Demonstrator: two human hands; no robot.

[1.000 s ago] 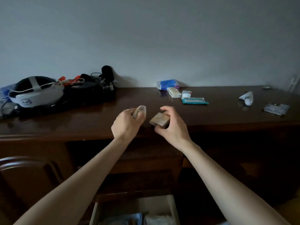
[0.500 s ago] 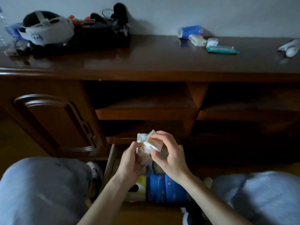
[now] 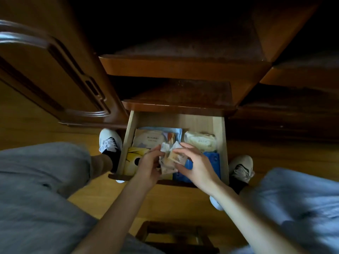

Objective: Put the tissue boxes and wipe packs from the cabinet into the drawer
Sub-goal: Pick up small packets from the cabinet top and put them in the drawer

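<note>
Both hands hover over the open wooden drawer point(image 3: 128, 136). My left hand point(image 3: 148, 165) grips a small crinkled pale tissue pack point(image 3: 166, 162), and my right hand point(image 3: 196, 165) holds a small tan pack point(image 3: 178, 158) pressed against it. Below them the drawer holds a yellow tissue box point(image 3: 131, 160), a blue box point(image 3: 213, 160), a beige round-labelled wipe pack point(image 3: 148, 140) and a cream wipe pack point(image 3: 200, 142). Part of the drawer's middle is hidden by my hands.
Dark cabinet shelves point(image 3: 183, 65) rise above the drawer, and an open cabinet door point(image 3: 55, 74) stands at the left. My knees in grey trousers point(image 3: 42, 180) and white shoes point(image 3: 110, 142) flank the drawer. A wooden stool point(image 3: 176, 237) sits below on the wood floor.
My view tilted down from the cabinet top to the drawer. Both hands carried the two small packs from the top down to just over the drawer's contents.
</note>
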